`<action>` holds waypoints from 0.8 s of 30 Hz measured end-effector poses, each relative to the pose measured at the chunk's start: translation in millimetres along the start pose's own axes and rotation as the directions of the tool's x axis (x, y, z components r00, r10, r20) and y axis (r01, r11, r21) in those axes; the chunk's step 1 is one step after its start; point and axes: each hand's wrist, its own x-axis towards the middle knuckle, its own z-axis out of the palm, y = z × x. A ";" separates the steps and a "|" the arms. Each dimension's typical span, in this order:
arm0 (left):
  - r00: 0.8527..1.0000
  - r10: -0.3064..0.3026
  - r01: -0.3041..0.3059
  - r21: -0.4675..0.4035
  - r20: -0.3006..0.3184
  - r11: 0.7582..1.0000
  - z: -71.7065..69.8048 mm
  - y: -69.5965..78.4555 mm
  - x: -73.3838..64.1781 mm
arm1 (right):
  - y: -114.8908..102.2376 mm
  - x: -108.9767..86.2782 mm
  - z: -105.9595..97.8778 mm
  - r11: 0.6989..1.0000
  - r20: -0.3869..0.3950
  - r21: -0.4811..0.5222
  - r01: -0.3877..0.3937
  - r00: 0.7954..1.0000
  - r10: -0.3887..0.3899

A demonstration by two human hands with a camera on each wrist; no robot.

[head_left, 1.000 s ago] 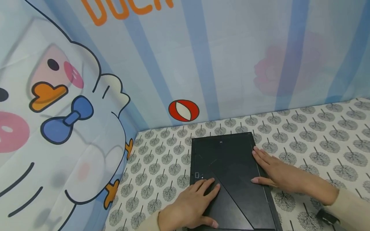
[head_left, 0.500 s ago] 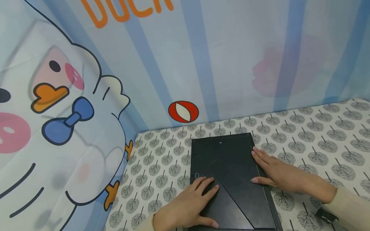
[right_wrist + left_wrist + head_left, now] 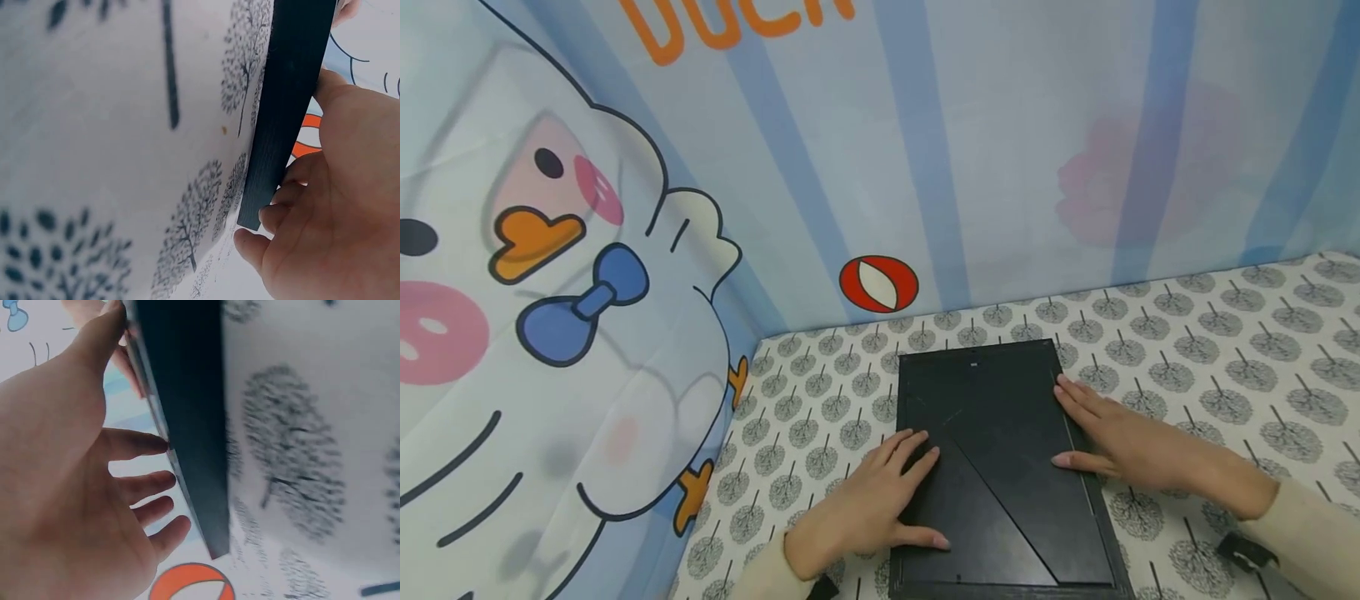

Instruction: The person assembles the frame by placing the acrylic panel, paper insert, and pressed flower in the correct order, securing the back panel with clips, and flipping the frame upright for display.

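Observation:
A black picture frame lies with its back up, a long diagonal line crossing its lower half. My left hand rests on the frame's left edge, fingers extended and thumb apart, lower down on the backing. Along the right edge lies my right hand, its fingertips and thumb tip touching the back. Each wrist view shows the frame's thick side: the left wrist view has its dark side wall beside the fingers, and the right wrist view has the opposite side wall by the other hand. The face is hidden underneath.
A white cloth with grey tree prints covers the table. Behind it hangs a blue striped curtain with a cartoon duck at left. A small black strap piece shows at the right sleeve.
My left hand has slid left and slightly farther up, from the backing toward the frame's left edge, and now covers the small metal latch there. My right hand stays in place.

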 end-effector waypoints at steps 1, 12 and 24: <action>1.000 -0.020 0.020 -0.012 0.010 1.000 1.8 -2.0 0.1 | 0.1 -0.2 -0.3 1.000 -0.002 0.002 0.002 1.000 -0.002; 0.986 -0.144 0.150 -0.067 0.083 0.986 14.0 -15.1 -0.3 | 1.7 -10.9 0.9 1.000 -0.015 -0.018 0.021 1.000 -0.021; 0.993 -0.098 0.103 -0.091 0.059 0.991 16.8 -21.0 4.3 | 0.4 -74.2 35.6 0.898 -0.141 -0.386 0.210 0.949 -0.283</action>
